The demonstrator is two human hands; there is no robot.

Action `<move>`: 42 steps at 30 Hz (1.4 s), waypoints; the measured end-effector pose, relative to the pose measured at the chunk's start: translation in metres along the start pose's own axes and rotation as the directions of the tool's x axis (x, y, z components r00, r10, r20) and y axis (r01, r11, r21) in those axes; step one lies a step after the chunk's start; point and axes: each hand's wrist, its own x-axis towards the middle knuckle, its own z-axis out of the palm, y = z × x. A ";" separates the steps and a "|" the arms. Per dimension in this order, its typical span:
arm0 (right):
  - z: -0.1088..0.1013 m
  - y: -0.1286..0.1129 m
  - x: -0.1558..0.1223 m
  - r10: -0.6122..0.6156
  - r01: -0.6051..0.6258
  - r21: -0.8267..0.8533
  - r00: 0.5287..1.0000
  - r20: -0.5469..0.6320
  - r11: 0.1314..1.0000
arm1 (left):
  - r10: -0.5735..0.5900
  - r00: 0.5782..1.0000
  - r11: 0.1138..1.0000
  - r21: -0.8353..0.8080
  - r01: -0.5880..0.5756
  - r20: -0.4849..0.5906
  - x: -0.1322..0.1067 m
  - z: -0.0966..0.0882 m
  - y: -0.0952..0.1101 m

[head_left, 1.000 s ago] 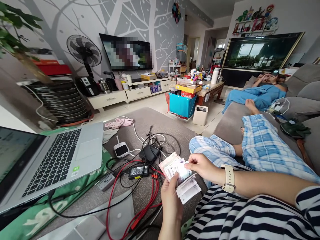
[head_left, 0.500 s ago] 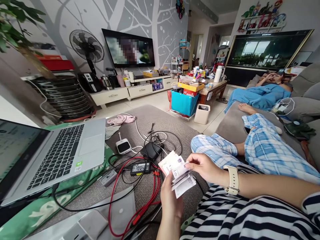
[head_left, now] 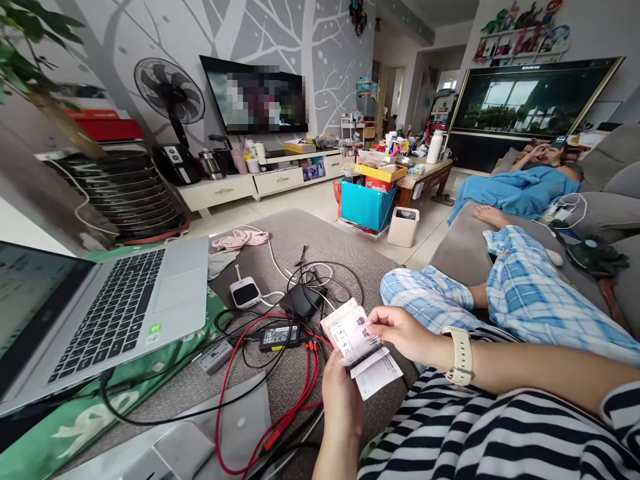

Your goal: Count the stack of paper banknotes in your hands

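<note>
My left hand grips a stack of banknotes and paper slips from below, thumb across the front. My right hand, with a cream watch on its wrist, pinches the top note at its right edge. The stack is held over a grey ottoman, just right of a tangle of red and black cables. My legs in blue plaid trousers stretch out on the sofa to the right.
An open laptop rests on a green cloth at left. A power brick, a black box and a small white device lie among the cables. Another person lies on the far sofa. A teal box and white bin stand on the floor.
The notes have been leafed through: the lower slips fan out further down and right, and my right-hand fingers have shifted on the top note. My hands stay in about the same place.
</note>
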 end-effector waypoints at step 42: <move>-0.002 0.016 -0.003 -0.023 0.018 -0.052 0.995 -0.093 0.998 | -0.049 0.993 0.993 -0.108 0.038 -0.103 0.010 -0.006 -0.004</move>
